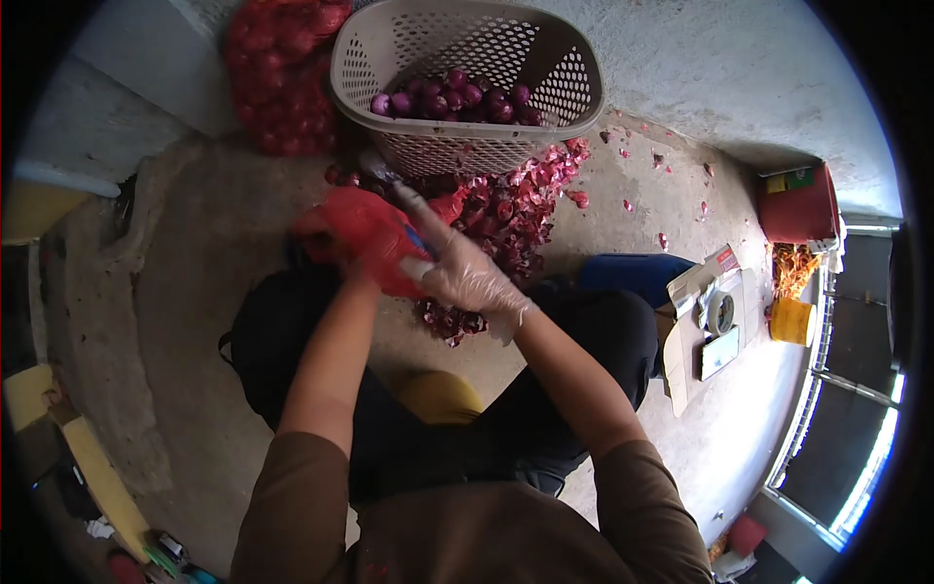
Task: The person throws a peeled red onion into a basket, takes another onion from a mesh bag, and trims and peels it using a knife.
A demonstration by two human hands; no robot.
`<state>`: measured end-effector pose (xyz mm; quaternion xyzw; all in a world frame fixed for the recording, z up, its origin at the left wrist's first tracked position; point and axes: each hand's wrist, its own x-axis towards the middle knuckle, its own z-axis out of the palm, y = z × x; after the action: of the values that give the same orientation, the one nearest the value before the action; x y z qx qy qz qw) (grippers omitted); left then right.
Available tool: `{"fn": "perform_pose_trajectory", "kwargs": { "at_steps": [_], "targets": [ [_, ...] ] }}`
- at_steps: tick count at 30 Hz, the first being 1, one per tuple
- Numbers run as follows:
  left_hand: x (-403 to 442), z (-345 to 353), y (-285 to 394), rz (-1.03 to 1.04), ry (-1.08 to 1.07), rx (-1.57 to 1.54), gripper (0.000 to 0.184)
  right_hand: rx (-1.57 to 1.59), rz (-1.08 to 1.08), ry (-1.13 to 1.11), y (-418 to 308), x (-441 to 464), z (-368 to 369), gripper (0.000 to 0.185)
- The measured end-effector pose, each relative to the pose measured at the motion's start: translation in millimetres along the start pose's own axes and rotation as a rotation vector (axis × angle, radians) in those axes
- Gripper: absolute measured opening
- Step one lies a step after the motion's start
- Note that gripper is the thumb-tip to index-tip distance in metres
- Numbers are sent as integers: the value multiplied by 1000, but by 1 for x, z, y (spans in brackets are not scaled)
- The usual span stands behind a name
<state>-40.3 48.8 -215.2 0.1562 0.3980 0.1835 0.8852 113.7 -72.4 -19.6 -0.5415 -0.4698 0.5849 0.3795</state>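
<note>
A red mesh bag (365, 234) hangs bunched over my left hand (361, 268), whose fingers are hidden in the netting. My right hand (465, 279), in a clear plastic glove, touches the bag's right side. Its index finger points up and left along a knife (377, 167), and the other fingers are curled round a blue part that looks like the handle. Beneath and beyond the hands lies a heap of red onion skins (530, 200). Behind the heap, a grey-brown perforated basket (467, 131) holds several peeled purple onions (457, 97).
A full red mesh sack (282, 83) stands left of the basket. To the right are a blue container (632, 277), a cardboard piece (681, 336) bearing a tape roll (721, 312) and a phone-like object (720, 355), a red bin (800, 204) and a yellow container (793, 321).
</note>
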Motion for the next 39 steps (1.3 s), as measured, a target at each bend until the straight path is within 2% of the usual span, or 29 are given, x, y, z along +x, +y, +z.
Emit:
{"fn": "perform_pose_trajectory", "kwargs": {
  "at_steps": [1,3,8,10,13,16,22,27,29,30,32,34,37,39],
  "targets": [
    [1,2,-13,16,-8,-45,36,-76,-146,16,0,3,11,85],
    [1,2,-26,37,-19,-98,35,53,12,-94,-21,-15,15,83],
    [-7,-8,-31,79,-43,-130,35,245,-222,97,-13,-16,22,79],
    [-23,-14,-45,76,-39,-137,35,206,-285,84,-12,-17,27,79],
    [-53,-27,-68,60,-18,-139,35,366,-181,8,-21,-24,38,80],
    [-86,-44,-88,31,29,-137,35,386,-260,-62,-29,-36,46,78],
    [-114,-59,-103,9,91,-114,36,426,-87,-67,-52,-49,44,70],
    [-104,-60,-93,16,97,-40,38,414,-208,26,-51,-42,35,71],
    [-88,-58,-78,33,91,34,39,204,-363,92,-48,-36,21,72],
    [-73,-56,-57,47,80,111,39,151,-431,114,-46,-33,13,72],
    [-48,-51,-23,64,57,255,40,161,-411,144,-49,-35,1,70],
    [-15,-42,12,58,21,412,41,15,-444,260,-42,-25,-14,65],
    [17,-29,37,16,-38,554,42,-70,-71,437,-26,-10,-34,62],
    [27,-23,38,-14,-63,597,44,-124,99,490,-9,2,-38,62]
  ]
}}
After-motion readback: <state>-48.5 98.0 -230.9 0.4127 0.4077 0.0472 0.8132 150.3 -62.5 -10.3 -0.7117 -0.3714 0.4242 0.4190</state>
